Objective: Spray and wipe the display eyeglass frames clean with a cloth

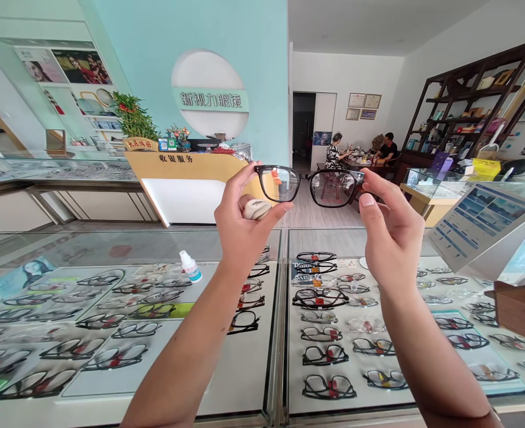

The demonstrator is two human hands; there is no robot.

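Note:
A pair of black-framed eyeglasses (304, 176) is held up level in front of me, above the glass display case. My left hand (249, 214) grips its left end, and a bunched pale cloth (257, 208) is tucked in the same palm. At the other end, my right hand (389, 220) has its index fingertip against the right corner of the frame, with the thumb close below. Through the clear lenses the floor and a far table show. On the case, left of my left forearm, stands a small white spray bottle (190, 267) with a blue label.
Many eyeglasses (329, 386) lie in rows inside the glass display case (282, 333). A tilted leaflet box (487, 229) and a brown wooden object (521, 312) stand at right. Beyond are a cashier counter (180, 199), a plant (133, 116) and two people seated at a table.

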